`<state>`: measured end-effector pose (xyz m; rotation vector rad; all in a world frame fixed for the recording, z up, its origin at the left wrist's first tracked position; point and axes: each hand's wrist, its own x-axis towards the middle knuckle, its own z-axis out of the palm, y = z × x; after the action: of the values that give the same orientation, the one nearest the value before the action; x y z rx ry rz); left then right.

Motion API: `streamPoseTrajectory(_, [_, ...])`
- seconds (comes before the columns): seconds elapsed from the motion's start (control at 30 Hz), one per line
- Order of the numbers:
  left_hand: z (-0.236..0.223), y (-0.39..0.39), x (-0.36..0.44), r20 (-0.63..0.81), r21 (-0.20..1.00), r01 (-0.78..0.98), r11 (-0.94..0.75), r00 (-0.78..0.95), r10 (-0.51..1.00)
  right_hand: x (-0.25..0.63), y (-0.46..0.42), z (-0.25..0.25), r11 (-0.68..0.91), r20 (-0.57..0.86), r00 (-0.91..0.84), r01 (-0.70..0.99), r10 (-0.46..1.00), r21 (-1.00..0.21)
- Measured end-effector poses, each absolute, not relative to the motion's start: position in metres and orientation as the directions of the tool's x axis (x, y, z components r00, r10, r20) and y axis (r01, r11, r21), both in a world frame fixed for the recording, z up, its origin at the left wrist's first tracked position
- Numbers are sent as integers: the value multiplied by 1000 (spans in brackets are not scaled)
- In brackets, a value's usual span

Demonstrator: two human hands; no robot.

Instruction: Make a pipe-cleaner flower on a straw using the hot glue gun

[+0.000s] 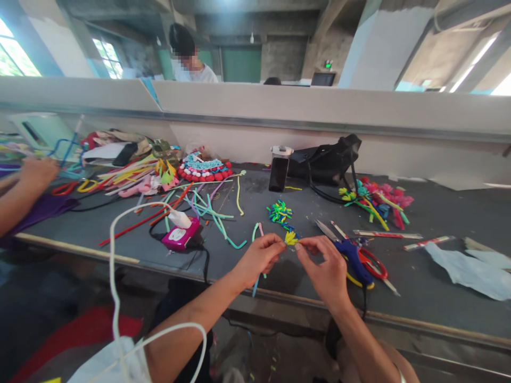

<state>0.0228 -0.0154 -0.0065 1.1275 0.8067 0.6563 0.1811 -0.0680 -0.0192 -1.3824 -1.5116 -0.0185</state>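
Tiny yellow tuft (291, 238), two-hand pinch
Head view: it's between the fingertips, above the dark table (295, 276); left hand (259, 258) and right hand (328, 266) each grip a side, probably because it's too fiddly for one. The multicoloured bits (280, 211) lie just beyond the fingers (easy grabbing, I'd guess), and the blue tool (354, 261) sits beside the right ones, presumably for quick reach.

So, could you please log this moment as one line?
left hand: pinching yellow cluster; right hand: pinching its other side; multicolored pile: on table
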Motion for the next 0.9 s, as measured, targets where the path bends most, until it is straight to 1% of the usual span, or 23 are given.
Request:
streamPoseTrajectory(0.2, [-10,-10,19,-158,961,-106,254,544,824,201,-72,-16,260,668,338,733,663,-629])
streamPoseTrajectory(0.4, [-9,-8,16,-166,961,-90,260,565,808,233,-80,-16,94,650,467,765,599,-637])
streamPoseTrajectory(0.6, [-5,-8,17,-156,960,-104,261,578,801,260,-91,-20,-37,613,546,763,571,-646])
streamPoseTrajectory(0.77, [-6,-7,19,-139,963,-112,245,571,809,262,-98,-24,-36,587,546,750,598,-661])
streamPoseTrajectory(0.9, [-7,-5,20,-147,964,-116,240,520,842,254,-97,-27,11,601,476,778,641,-628])
